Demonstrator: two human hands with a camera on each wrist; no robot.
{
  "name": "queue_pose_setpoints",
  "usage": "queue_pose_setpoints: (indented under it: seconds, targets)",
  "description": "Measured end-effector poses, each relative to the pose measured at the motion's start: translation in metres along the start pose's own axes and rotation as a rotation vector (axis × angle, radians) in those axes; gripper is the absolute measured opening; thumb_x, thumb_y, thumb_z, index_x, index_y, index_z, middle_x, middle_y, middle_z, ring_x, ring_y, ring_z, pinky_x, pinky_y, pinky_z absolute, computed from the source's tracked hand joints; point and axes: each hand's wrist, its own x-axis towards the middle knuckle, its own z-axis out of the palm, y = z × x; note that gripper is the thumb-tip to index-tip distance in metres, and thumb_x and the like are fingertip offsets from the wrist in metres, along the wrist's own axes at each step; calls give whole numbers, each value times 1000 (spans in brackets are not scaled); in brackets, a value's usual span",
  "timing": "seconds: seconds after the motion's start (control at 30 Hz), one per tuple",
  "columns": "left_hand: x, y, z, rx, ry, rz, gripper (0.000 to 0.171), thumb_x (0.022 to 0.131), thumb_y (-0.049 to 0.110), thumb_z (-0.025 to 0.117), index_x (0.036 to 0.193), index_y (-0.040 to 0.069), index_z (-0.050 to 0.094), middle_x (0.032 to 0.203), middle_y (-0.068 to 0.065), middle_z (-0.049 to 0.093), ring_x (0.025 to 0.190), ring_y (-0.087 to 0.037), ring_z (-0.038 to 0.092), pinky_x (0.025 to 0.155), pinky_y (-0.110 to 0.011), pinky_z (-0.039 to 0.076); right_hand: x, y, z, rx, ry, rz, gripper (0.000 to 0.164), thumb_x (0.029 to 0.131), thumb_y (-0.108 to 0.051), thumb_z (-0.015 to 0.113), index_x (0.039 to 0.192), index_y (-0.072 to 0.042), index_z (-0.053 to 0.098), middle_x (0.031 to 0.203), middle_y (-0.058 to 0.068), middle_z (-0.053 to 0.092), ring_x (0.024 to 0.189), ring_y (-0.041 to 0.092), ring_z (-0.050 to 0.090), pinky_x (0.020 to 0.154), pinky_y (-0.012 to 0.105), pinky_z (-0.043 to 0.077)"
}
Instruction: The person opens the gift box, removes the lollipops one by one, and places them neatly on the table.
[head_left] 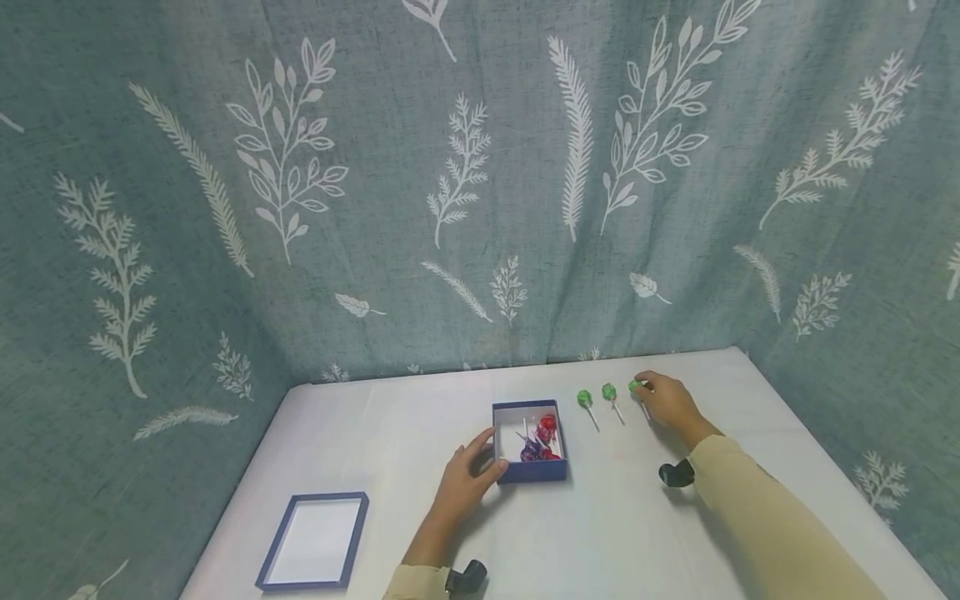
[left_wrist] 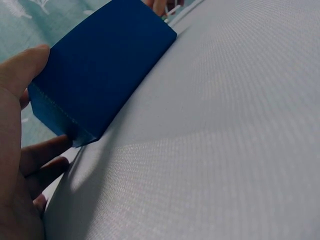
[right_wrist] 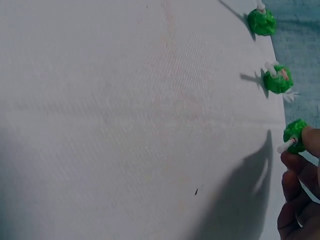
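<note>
A blue box (head_left: 532, 472) with a white inside stands mid-table, holding several red lollipops (head_left: 548, 422) and purple lollipops (head_left: 529, 451). My left hand (head_left: 459, 485) holds the box at its left side, the thumb at the near corner; the left wrist view shows thumb and fingers on the blue wall (left_wrist: 107, 65). Right of the box, my right hand (head_left: 670, 406) pinches a green lollipop (right_wrist: 295, 134) by its wrapped head, stick pointing toward me. Two more green lollipops, one nearer the box (head_left: 585, 399) and one in the middle (head_left: 609, 391), lie beside it in a row.
A blue-rimmed box lid (head_left: 358, 533) lies at the left front of the white table (head_left: 615, 533), its white inside facing up. A green curtain (head_left: 405, 292) with white leaf prints hangs behind the table and along both sides.
</note>
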Motion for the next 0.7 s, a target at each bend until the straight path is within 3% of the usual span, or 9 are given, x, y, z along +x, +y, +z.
queue_pose_setpoints:
  seconds: [0.3,0.7]
  targets:
    - [-1,0,-1,3,1,21,59,90,45,66,144,28,49,130,-7,62,136,-37,38,114,-59,15,6,10,9,4,-28,36,36,101,-18,49,128,4,55,111,24,64,102,40,60,86,54,49]
    - [0,-2,1,3,7,22,57,91,44,66,143,30,49,130,-6,62,136,-34,40,115,-57,13,5,0,13,-45,-7,63,37,101,-19,49,128,6,55,107,22,64,99,38,60,87,54,49]
